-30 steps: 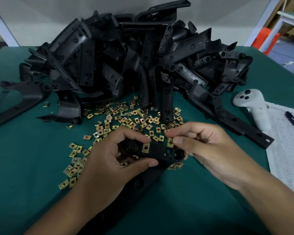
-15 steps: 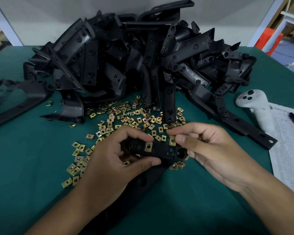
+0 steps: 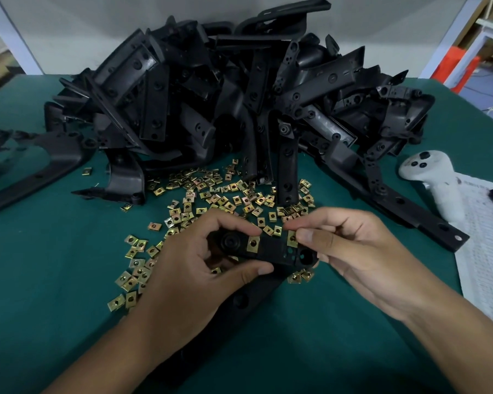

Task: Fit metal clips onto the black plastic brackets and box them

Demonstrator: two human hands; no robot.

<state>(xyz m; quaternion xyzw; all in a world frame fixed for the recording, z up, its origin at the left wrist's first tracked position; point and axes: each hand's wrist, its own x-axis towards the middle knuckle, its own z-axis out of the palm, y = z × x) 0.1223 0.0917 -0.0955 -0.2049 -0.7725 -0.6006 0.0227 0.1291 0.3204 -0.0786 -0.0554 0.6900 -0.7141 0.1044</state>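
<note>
long black plastic bracket (image 3: 271,251) axis L-R btwn hands | L hand (image 3: 194,268) grips L end | R hand (image 3: 350,251) pinches brass metal clip (image 3: 292,238) onto R end, nearer

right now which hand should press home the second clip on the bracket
Right. The right hand already pinches the second clip at the bracket edge, while the left hand grips the bracket to steady it.

A dark green tabletop (image 3: 40,251) is backed by a plain pale wall (image 3: 97,24). Off to the right, a white frame (image 3: 450,44) and something orange-red (image 3: 453,66) can be made out, light's pretty dim overall.
</note>
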